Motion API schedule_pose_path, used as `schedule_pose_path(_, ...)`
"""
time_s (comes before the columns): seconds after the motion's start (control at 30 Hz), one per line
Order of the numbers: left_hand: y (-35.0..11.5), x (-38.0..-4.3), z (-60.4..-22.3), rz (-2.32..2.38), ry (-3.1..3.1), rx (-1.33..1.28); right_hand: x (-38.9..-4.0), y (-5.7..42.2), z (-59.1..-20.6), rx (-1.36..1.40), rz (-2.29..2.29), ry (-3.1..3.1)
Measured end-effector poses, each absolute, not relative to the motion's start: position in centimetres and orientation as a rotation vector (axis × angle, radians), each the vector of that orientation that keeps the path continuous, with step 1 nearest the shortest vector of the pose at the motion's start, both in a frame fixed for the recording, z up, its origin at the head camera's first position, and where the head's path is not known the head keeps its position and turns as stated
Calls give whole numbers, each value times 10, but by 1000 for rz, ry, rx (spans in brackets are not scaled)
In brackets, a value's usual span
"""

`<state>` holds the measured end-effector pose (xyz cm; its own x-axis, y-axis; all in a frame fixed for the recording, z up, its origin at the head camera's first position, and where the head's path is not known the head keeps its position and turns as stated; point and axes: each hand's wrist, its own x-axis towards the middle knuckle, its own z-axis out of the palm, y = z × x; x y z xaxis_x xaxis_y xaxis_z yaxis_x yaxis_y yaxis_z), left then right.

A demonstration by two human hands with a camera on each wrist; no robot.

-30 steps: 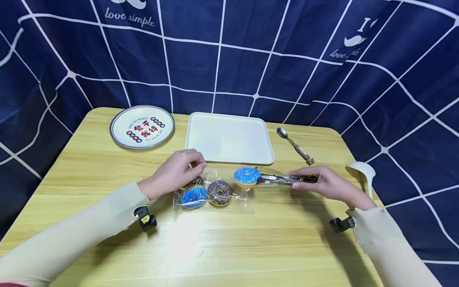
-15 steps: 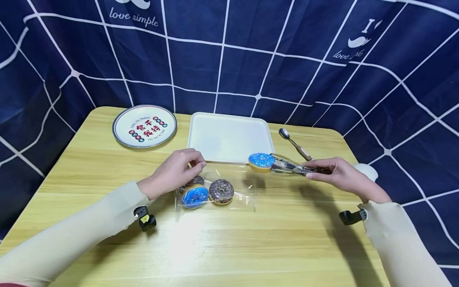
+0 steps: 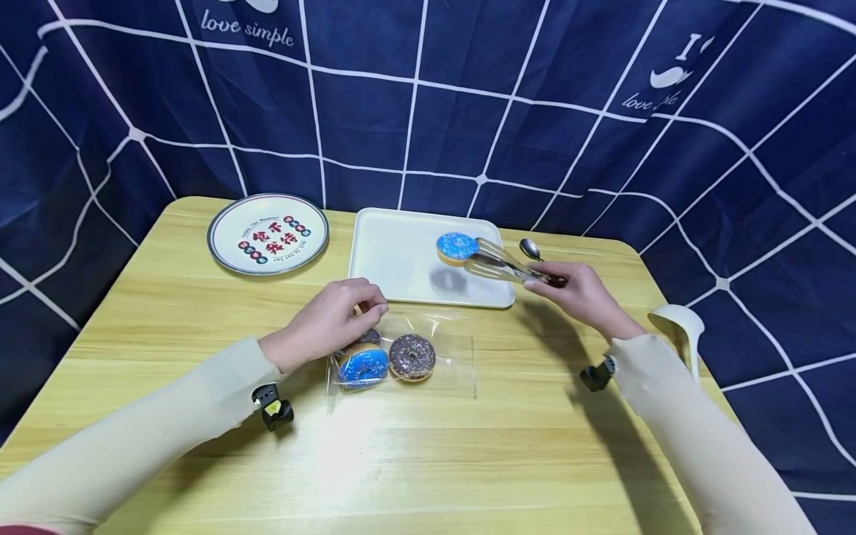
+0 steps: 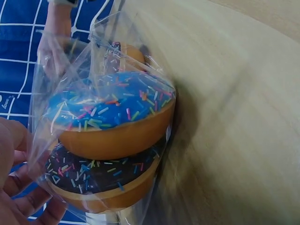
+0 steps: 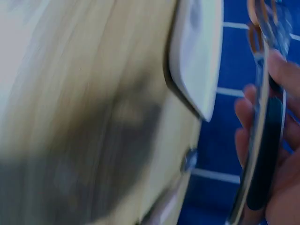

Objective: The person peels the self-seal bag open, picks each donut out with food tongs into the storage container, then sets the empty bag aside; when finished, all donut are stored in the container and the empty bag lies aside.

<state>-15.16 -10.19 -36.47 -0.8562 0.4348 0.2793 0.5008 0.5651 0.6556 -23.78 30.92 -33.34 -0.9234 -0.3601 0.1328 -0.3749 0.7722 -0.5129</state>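
My right hand [image 3: 580,291] grips a pair of tongs [image 3: 503,267], whose tips clamp a blue-iced doughnut [image 3: 458,247] with sprinkles. The doughnut hangs above the white rectangular tray [image 3: 391,253] and casts a shadow on it. With curled fingers, my left hand [image 3: 328,321] holds the left upper edge of a clear plastic bag [image 3: 456,365] lying on the table. Inside the bag are a chocolate-iced doughnut [image 3: 412,357], another blue one [image 3: 363,368] and, partly covered, a second chocolate one [image 4: 101,171]. The right wrist view is blurred.
A round plate [image 3: 230,241] with printed lettering stands at the back left. Right of the tray lies a spoon [image 3: 530,248], partly behind my right hand. A pale ladle [image 3: 678,325] rests at the table's right edge. A dark blue checked cloth [image 3: 361,111] hangs behind.
With the tongs, my right hand has lifted the blue doughnut out from the bag's right end, up and away, to over the tray. My left hand stays at the bag.
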Motion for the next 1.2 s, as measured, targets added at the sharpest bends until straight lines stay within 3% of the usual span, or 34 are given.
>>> schedule_pose_path(0.33,-108,-152,-369,-1138,-2710,-819,-282,236,-359,649,861,-2921)
schedule_pose_path(0.63,-109,-152,-369,-1140,-2689,-852,-300,193,-373,619,879,-2937)
schedule_pose_path(1.2,-107,-151,-368,-1150,-2703,-836,-303,175,-378,537,814,-3029)
